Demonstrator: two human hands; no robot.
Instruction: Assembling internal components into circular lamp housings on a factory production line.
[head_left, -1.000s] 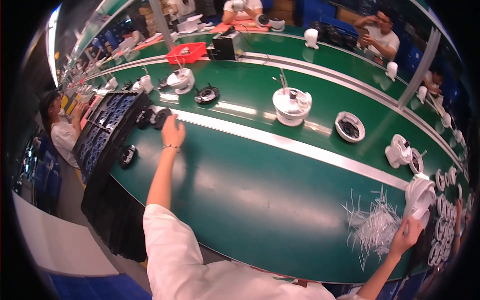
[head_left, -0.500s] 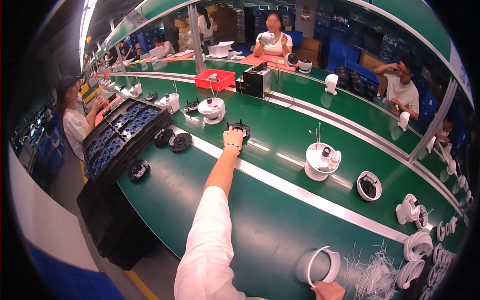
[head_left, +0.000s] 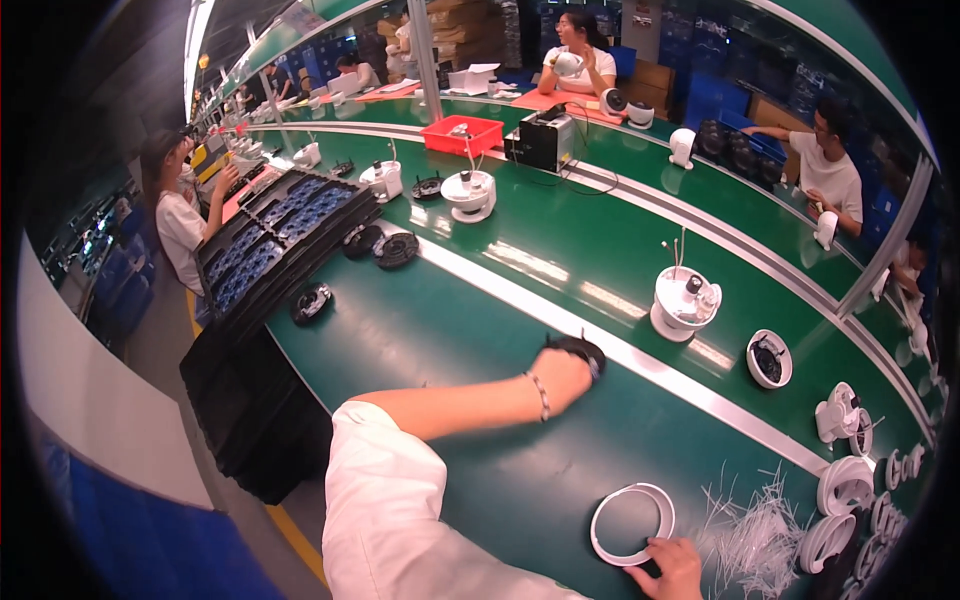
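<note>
My left hand is closed on a round black base part with small upright prongs, above the near green table close to the metal strip. Its fingertips are mostly hidden behind the back of the hand. At the lower right, my right hand has thumb and fingers at the near rim of a white plastic ring. A heap of thin clear-white strips lies to the right of that ring. More white rings stand at the right edge.
Black trays with blue parts are stacked at left; round black parts lie beside them. White housings stand on the green conveyor. Beyond are a red bin and a black box with cables. Other people work around the line.
My left hand has brought the black base part from the conveyor nearer and to the right, over the near table. The white ring now shows a rounder opening by my right hand.
</note>
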